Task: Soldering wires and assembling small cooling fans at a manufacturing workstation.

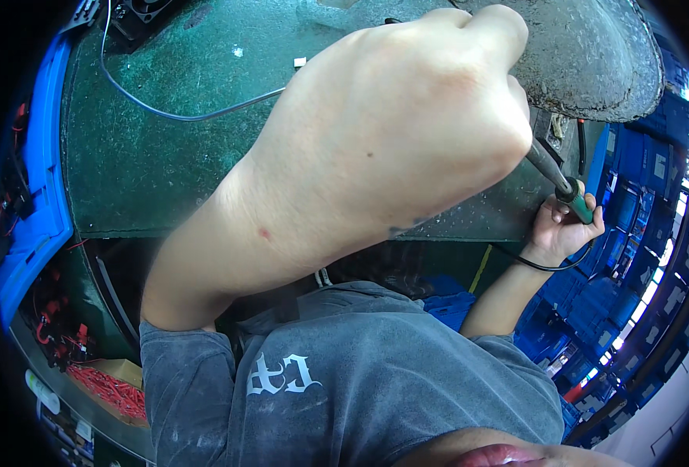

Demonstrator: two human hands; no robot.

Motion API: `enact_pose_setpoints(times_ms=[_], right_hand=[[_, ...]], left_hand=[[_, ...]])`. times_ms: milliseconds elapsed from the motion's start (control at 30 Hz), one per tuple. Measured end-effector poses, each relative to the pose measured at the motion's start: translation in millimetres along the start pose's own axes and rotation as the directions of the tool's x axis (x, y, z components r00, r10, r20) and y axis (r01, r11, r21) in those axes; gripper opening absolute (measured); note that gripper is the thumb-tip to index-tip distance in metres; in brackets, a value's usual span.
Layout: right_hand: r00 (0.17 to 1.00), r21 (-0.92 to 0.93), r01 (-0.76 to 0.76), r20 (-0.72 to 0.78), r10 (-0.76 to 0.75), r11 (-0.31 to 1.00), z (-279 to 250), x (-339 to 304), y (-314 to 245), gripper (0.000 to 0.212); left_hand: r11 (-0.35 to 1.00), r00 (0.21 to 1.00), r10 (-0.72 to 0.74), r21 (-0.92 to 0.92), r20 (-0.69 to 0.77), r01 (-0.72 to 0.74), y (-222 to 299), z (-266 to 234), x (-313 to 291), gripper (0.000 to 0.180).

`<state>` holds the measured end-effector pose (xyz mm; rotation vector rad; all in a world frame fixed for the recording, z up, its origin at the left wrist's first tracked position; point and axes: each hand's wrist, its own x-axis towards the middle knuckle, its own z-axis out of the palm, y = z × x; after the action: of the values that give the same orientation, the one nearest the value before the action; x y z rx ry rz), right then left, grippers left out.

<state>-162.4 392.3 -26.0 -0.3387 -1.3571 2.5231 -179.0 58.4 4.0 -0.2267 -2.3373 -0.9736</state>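
Note:
My left hand (406, 117) is large and close in the middle of the view, back side up, with its fingers curled closed. Whatever the fingers hold is hidden behind the hand. A thin grey cable (196, 118) comes in from the upper left and disappears under this hand; whether it is gripped cannot be seen. Lower right, my right hand (558, 232) grips a soldering iron (578, 205) by its green handle. The iron's metal barrel slants up and left, and its tip end is hidden behind my left hand. A black cord hangs from the handle past my right wrist.
A worn green tabletop (134, 179) spreads beneath my hands. A big grey rounded, stained object (593, 58) juts in at the upper right. A black fan (136, 17) lies far left, beside a blue bin (45, 179). Red wires (107, 389) fill a box lower left; blue crates (593, 311) stack right.

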Motion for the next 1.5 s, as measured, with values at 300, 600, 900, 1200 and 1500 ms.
enact_pose_setpoints(times_ms=[300,600,900,1200,1500], right_hand=[[0.998,-0.049,0.005,0.061,-0.002,0.999,-2,3,3,0.030],[0.998,-0.042,0.010,0.068,-0.007,0.999,1,5,4,0.030],[0.990,-0.047,0.008,0.139,-0.001,0.999,-4,10,3,0.030],[0.990,-0.037,0.018,0.140,-0.013,0.999,-2,10,4,0.030],[0.989,-0.046,0.033,0.145,-0.026,0.998,-4,9,4,0.030]], left_hand=[[1.000,1.000,-0.015,0.009,-0.012,0.015,-1,-1,-1,0.017],[1.000,1.000,-0.023,0.020,-0.012,0.024,1,-1,-2,0.017],[0.999,0.999,-0.035,0.040,-0.006,0.035,1,1,-3,0.018],[0.998,0.999,-0.040,0.049,0.001,0.040,3,1,-4,0.018],[0.997,0.999,-0.050,0.057,0.002,0.050,4,0,-5,0.019]])
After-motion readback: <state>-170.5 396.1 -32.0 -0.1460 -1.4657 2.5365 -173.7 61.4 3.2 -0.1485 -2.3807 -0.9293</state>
